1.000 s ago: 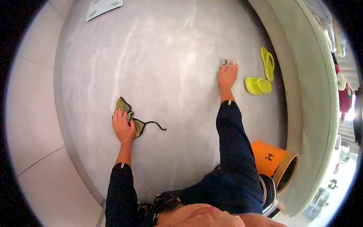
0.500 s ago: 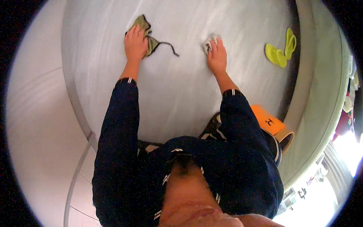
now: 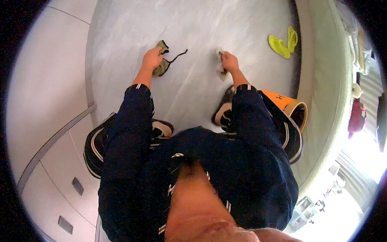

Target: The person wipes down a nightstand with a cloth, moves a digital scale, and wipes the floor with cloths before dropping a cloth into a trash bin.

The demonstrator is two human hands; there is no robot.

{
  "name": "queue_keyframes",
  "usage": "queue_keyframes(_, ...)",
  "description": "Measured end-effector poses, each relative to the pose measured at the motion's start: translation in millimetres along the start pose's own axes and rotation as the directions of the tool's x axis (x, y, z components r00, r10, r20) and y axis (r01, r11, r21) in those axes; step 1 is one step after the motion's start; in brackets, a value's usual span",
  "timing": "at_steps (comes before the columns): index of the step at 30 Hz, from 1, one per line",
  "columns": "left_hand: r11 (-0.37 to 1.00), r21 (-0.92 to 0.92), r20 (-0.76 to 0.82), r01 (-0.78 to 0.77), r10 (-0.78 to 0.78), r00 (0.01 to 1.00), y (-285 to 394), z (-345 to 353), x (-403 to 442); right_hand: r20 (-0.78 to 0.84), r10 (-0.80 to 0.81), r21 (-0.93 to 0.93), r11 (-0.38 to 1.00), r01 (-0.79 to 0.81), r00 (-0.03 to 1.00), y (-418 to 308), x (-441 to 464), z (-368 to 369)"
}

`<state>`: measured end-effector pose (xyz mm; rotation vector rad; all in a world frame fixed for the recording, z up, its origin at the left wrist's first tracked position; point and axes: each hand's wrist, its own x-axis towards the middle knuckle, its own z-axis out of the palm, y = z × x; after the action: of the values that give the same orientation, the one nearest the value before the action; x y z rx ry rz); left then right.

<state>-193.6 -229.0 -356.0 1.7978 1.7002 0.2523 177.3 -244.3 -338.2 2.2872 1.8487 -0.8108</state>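
My left hand (image 3: pixel 153 57) is closed on an olive-green cloth (image 3: pixel 161 69) with dark edging. A dark cord (image 3: pixel 179 55) trails from the cloth to the right. Across from it, my right hand (image 3: pixel 230 62) has its fingers closed round a crumpled whitish wad (image 3: pixel 222 74) with dark patches; whether it is paper or fabric I cannot tell. Both hands are low over the grey floor (image 3: pixel 193 88), well apart from each other. How firmly either thing touches the floor is unclear.
Yellow-green flip-flops (image 3: pixel 279 46) lie at the right, near the bed's side (image 3: pixel 326 60). An orange bin (image 3: pixel 278 97) lies on its side by my right knee. White drawers (image 3: pixel 56 185) stand on the left. My feet in dark slippers (image 3: pixel 225 109) are below my hands.
Both hands have drawn back nearer my body, with the green cloth and whitish wad in them. My fingers went from spread flat over them to closed. My view has shifted, showing more of my feet.
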Motion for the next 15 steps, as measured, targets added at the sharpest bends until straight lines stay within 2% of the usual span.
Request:
queue_keyframes(1,0.999,-0.021,-0.084,-0.037,0.035,0.996,-1.9,-8.4,-1.1,-0.175,-0.005,0.065,0.998,0.017,0.984,-3.3,1.0,-14.5)
queue_keyframes(3,0.992,-0.054,-0.240,-0.116,0.100,0.966,-10.2,-7.9,-9.6,-0.499,0.024,0.183,0.980,0.079,0.866,6.5,-12.3,-30.2)
queue_keyframes(4,0.993,-0.073,-0.276,-0.093,0.070,0.959,-12.0,-8.0,-5.9,-0.521,0.110,0.243,0.970,0.023,0.847,7.2,-19.2,-43.5)
queue_keyframes(7,0.991,-0.119,-0.376,-0.056,0.007,0.927,-10.9,-3.2,5.4,-0.554,0.185,0.282,0.959,-0.027,0.812,57.1,3.0,-28.5)
queue_keyframes(8,0.989,-0.126,-0.406,-0.075,0.018,0.914,-13.7,1.4,12.3,-0.625,0.079,0.107,0.994,-0.015,0.777,71.6,8.0,-12.7)
queue_keyframes(9,0.992,-0.104,-0.416,-0.069,0.020,0.909,-11.0,4.4,18.9,-0.530,0.133,0.165,0.985,-0.052,0.837,75.3,11.5,-4.6)
queue_keyframes(10,0.994,-0.082,-0.432,-0.072,0.029,0.902,-8.8,1.9,28.3,-0.477,0.215,0.237,0.965,-0.111,0.852,65.3,11.7,1.7)
queue_keyframes(11,0.995,-0.069,-0.439,-0.073,0.035,0.898,-19.2,4.0,43.9,-0.402,0.231,0.293,0.949,-0.115,0.886,72.8,28.7,27.0)
queue_keyframes(12,0.996,-0.059,-0.448,-0.074,0.040,0.893,-24.3,4.6,63.3,-0.514,0.105,0.047,0.994,-0.094,0.851,56.0,40.5,43.7)
queue_keyframes(14,0.992,-0.072,-0.490,-0.105,0.056,0.870,-11.0,-8.6,89.1,-0.804,0.148,0.307,0.933,0.189,0.576,34.5,72.6,67.6)
queue_keyframes(15,0.991,-0.024,-0.509,-0.132,0.101,0.855,-5.8,-12.2,111.5,-0.751,0.111,0.313,0.928,0.203,0.651,31.6,88.6,61.7)
